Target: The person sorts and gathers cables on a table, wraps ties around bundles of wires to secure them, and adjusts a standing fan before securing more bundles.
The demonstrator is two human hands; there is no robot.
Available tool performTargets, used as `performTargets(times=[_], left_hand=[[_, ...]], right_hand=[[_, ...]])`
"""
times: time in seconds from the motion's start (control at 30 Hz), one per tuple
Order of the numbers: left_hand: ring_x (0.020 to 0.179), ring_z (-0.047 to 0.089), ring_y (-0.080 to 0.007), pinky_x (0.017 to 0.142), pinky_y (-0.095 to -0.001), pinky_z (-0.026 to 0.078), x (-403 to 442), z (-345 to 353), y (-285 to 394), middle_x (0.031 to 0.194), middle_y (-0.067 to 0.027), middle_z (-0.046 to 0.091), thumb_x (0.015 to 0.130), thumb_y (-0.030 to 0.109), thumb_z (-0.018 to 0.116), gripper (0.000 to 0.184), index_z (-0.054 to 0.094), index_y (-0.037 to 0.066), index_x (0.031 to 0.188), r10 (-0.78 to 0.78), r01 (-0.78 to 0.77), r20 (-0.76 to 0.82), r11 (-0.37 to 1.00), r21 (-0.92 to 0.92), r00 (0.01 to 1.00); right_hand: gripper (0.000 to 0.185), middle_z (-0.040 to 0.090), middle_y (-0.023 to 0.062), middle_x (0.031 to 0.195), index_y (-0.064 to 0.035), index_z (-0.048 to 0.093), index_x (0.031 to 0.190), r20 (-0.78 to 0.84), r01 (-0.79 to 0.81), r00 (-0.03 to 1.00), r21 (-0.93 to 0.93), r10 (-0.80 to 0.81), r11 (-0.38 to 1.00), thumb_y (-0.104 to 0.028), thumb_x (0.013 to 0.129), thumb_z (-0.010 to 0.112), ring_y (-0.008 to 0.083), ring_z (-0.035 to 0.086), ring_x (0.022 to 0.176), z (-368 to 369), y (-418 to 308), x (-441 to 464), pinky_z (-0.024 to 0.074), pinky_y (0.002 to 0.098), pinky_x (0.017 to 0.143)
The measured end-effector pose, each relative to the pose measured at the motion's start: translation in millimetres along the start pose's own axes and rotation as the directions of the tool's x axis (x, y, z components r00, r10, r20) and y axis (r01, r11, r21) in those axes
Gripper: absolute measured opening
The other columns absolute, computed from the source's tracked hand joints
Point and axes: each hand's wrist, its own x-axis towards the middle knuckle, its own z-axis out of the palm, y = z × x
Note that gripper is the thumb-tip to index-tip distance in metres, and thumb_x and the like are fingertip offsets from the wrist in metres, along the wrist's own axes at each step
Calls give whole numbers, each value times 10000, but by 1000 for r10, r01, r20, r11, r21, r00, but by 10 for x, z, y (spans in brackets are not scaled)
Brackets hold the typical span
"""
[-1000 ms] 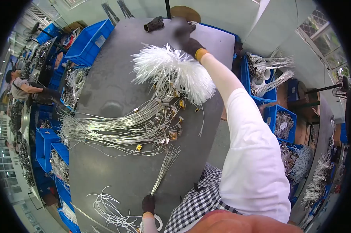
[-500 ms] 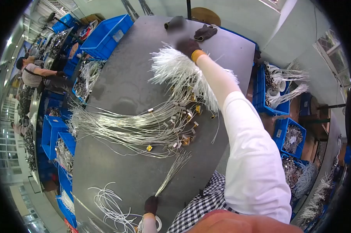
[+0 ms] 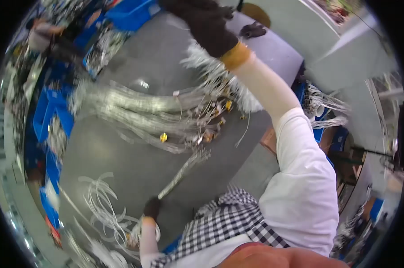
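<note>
Grasping a slim wire bundle [image 3: 179, 176] with the gloved left hand [image 3: 152, 207] at seven o'clock, tips aimed towards one; reaching far up to twelve with the gloved right hand [image 3: 204, 24], blurred, grip impossible to tell; on the grey table [image 3: 94, 156], white loops [image 3: 115, 225] at eight, a long wire sheaf [image 3: 135, 102] near ten; beyond, a person [image 3: 41, 38] at ten, a blue crate [image 3: 43, 118] at nine, white strands [image 3: 329, 105] towards three.

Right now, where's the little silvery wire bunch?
In the head view, left of centre, the small wire bundle is in the left hand, below the big wire pile.
</note>
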Motion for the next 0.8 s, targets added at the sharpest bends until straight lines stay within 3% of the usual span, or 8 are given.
performTargets(times=[0.13,0.23,0.27,0.3,0.33,0.37,0.43,0.8], left_hand=[[1015,634,-353,895,-467,496,-11,-298,284,1077,-190,665,935,241,473,314,670,32,1062,-109,114,49,988,-109,993],[1111,606,-327,985,-435,455,-12,-229,231,1200,-177,636,952,221,430,342,632,65,1180,-105,103,108,994,21,989],[1130,601,-317,991,-419,456,-40,-120,133,1198,-178,637,948,188,429,332,638,76,1180,10,-11,50,1000,9,999],[1141,599,-295,1001,-394,453,-13,177,-58,1207,-150,642,948,168,426,324,643,96,1177,224,-312,217,689,655,950],[1134,601,-305,990,-405,458,-122,-289,245,1228,-142,635,938,178,441,320,648,106,1170,1,-1,11,1000,0,1000],[1134,600,-311,987,-412,457,-99,-370,294,1230,-144,633,942,210,444,324,646,101,1171,-52,51,71,999,11,996],[1127,596,-336,973,-439,459,19,-226,140,1222,-159,632,951,281,445,352,642,86,1168,-47,52,49,994,-96,998],[1075,610,-366,938,-452,451,-447,-719,151,1152,-181,654,939,436,471,442,659,82,1123,84,-113,-81,852,-512,993]], right_hand=[[252,668,88,1091,-61,648,1141,263,-457,847,805,462,379,-66,889,653,173,634,997,2107,-642,-1621,506,325,895],[209,659,110,1150,-96,679,1121,246,87,962,148,-122,985,-152,922,644,182,627,1047,3023,-883,-2969,500,344,919],[215,670,121,1131,-89,684,1111,385,-313,901,260,200,913,-200,932,638,204,633,1057,3242,-975,-3520,502,357,926],[239,669,120,1148,-87,681,1131,586,-675,664,204,464,709,-211,933,632,214,627,1083,3227,-1207,-3693,494,349,946],[263,667,120,1165,-84,679,1151,690,-913,316,35,651,407,-222,934,625,223,621,1109,3210,-1435,-3864,486,341,966],[301,654,106,1219,-86,669,1201,693,-964,-128,-256,709,76,-197,926,617,220,603,1151,3038,-1629,-3699,467,314,998],[358,684,112,1156,-64,671,1203,731,-852,283,-106,621,513,-252,898,664,180,628,1069,3131,-1356,-4844,482,310,962],[335,716,72,1035,-81,716,1118,529,-974,-76,-220,845,50,-312,875,712,126,627,954,3277,-2049,-4761,503,312,870]])
